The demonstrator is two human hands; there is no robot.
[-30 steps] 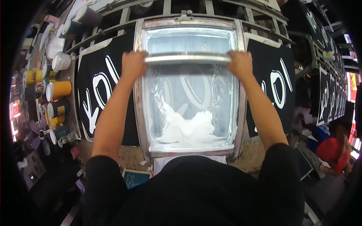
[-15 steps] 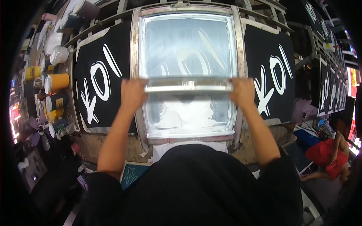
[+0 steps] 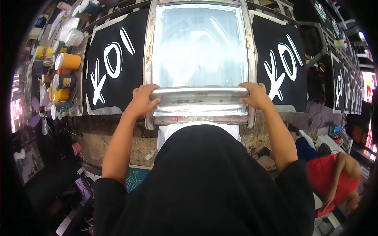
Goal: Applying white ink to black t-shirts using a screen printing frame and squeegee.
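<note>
My left hand (image 3: 143, 100) and my right hand (image 3: 256, 95) are closed on the two ends of a wide squeegee (image 3: 200, 95). The squeegee lies crosswise over the near part of a screen-printing frame (image 3: 149, 37). Beyond it the pale mesh (image 3: 193, 51) has a thin white film, and slanted strokes show faintly through it. White ink (image 3: 201, 110) shows along the near side of the squeegee; how much sits under the blade is hidden. Black panels with white brushed lettering flank the frame, a left panel (image 3: 134, 72) and a right panel (image 3: 293, 82).
Tubs and jars, among them an orange-yellow jar (image 3: 69, 61) and a white tub (image 3: 74, 37), crowd the far left. A fan (image 3: 42, 110) stands below them. More printed black panels (image 3: 338, 84) line the right. A person in red (image 3: 330, 177) is at the lower right.
Both hands have drawn the squeegee nearer to me, down the screen to its near end. The pool of white ink in front has narrowed to a strip. The person in red has leaned over.
</note>
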